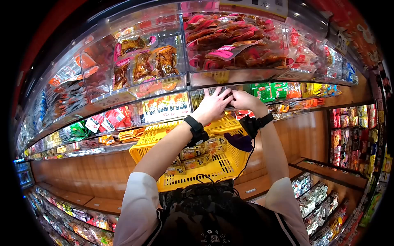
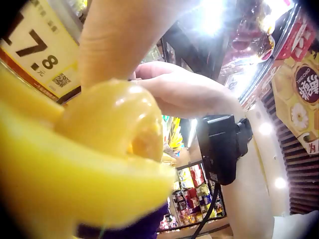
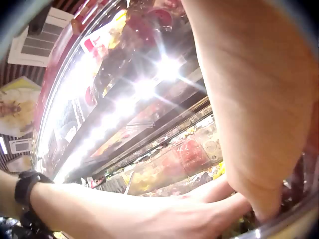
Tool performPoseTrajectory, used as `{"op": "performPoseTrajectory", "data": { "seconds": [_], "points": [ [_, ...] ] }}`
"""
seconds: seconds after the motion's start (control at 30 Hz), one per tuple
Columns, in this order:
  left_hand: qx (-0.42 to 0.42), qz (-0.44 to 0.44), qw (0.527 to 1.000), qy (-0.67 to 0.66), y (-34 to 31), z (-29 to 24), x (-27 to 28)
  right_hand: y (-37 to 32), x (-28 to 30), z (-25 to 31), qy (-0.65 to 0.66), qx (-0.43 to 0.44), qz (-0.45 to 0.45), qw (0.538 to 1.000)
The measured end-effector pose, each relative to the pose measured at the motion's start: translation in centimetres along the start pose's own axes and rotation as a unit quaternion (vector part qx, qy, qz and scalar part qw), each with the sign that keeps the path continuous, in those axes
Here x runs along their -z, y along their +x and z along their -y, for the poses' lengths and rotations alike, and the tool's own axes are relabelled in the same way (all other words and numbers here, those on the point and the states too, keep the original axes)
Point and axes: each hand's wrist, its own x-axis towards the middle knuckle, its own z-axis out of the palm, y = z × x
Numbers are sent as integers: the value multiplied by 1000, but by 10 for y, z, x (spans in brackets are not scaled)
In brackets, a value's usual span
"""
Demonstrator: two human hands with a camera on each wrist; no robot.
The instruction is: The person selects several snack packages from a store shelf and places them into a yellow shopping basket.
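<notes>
In the head view both hands reach into a shelf bin of small packets (image 1: 198, 98), just below the upper row of bins. My left hand (image 1: 211, 107) has its fingers spread and pointing into the bin. Beside it, my right hand (image 1: 243, 101) bends inward, its fingertips meeting the left fingers and partly hidden. What the right hand holds, I cannot tell. Below the forearms is a yellow shopping basket (image 1: 143, 152), with several yellow snack packets (image 1: 195, 163) inside. A dark purple cloth item (image 1: 239, 142) hangs at its right side.
Clear bins above hold vacuum-packed meats (image 1: 166, 61) and red-brown packs (image 1: 234, 41). Green packets (image 1: 269, 91) lie right of the hands. A price sign (image 2: 37, 50) is close to the left hand. A black cable (image 1: 251, 158) runs down from the right wrist.
</notes>
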Motion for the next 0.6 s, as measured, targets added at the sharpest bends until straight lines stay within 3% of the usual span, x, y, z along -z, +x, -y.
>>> {"op": "performPoseTrajectory", "data": {
  "seconds": [0.07,0.17,0.2,0.23,0.3,0.33,0.4,0.47,0.5,0.53,0.57,0.6],
  "points": [
    [3,0,1000,2,1,-2,0,-4,-9,-1,35,5,-57,998],
    [8,1,1000,6,1,-2,1,-5,-10,-9,51,5,-70,996],
    [11,10,1000,2,2,-1,2,-13,-13,-6,34,6,-135,990],
    [13,19,1000,-2,2,-2,2,-25,-11,3,34,5,-134,990],
    [19,19,1000,-7,3,-3,3,-54,-4,27,51,74,-277,957],
    [24,19,999,-12,2,-3,3,-73,0,43,30,74,-269,960],
    [21,16,1000,-10,2,-1,2,-105,-5,67,191,165,-124,960],
    [17,18,1000,-11,1,-3,2,-119,-28,80,306,162,155,925],
    [17,18,1000,-11,0,-3,2,-114,-51,83,254,179,221,924],
    [18,18,1000,-13,0,-3,2,-109,-86,81,241,175,223,928],
    [20,17,1000,-15,0,-3,2,-98,-134,69,153,240,155,946],
    [21,15,1000,-14,1,-3,1,-90,-184,57,125,206,123,963]
  ]
}}
